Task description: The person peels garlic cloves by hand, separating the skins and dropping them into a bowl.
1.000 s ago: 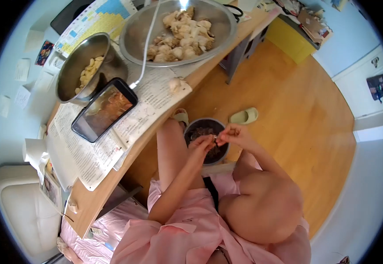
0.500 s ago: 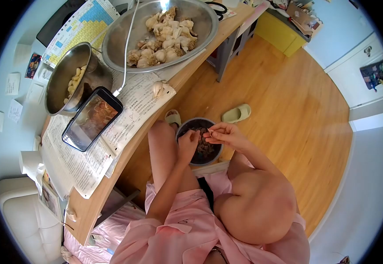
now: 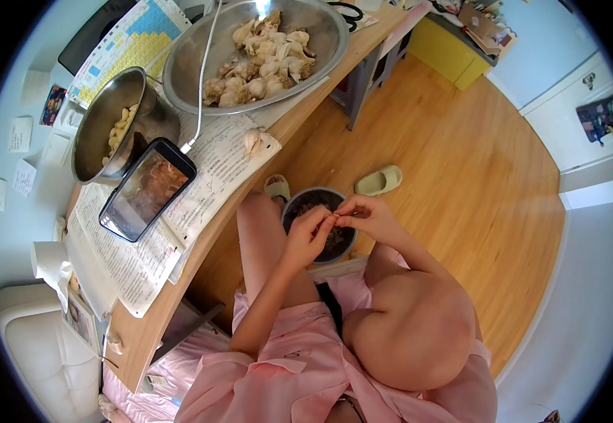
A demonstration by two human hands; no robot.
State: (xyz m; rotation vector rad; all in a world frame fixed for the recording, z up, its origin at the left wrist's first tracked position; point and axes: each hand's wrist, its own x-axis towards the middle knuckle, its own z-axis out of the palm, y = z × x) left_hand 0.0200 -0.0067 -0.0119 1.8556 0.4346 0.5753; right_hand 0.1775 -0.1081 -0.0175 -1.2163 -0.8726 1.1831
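My left hand (image 3: 308, 233) and my right hand (image 3: 364, 216) meet at the fingertips above a grey bin (image 3: 289, 209) with dark scraps in it. Both are pinched closed around a small pale garlic clove (image 3: 335, 216), which the fingers mostly cover. On the desk, a wide metal basin (image 3: 180, 77) holds several garlic bulbs (image 3: 268, 60). A deeper metal pot (image 3: 158, 120) leans over with peeled cloves (image 3: 120, 130) inside. A piece of garlic (image 3: 253, 141) lies on the papers near the desk's edge.
A phone (image 3: 148, 190) on a white cable rests against the pot, over printed papers (image 3: 134, 271) on the wooden desk (image 3: 134, 331). Black scissors (image 3: 351, 15) lie beyond the basin. A green slipper (image 3: 378, 181) is on the floor, right of the bin.
My left hand has moved up and right from over the bin to my right hand. Their fingertips, apart before, now meet at the clove.
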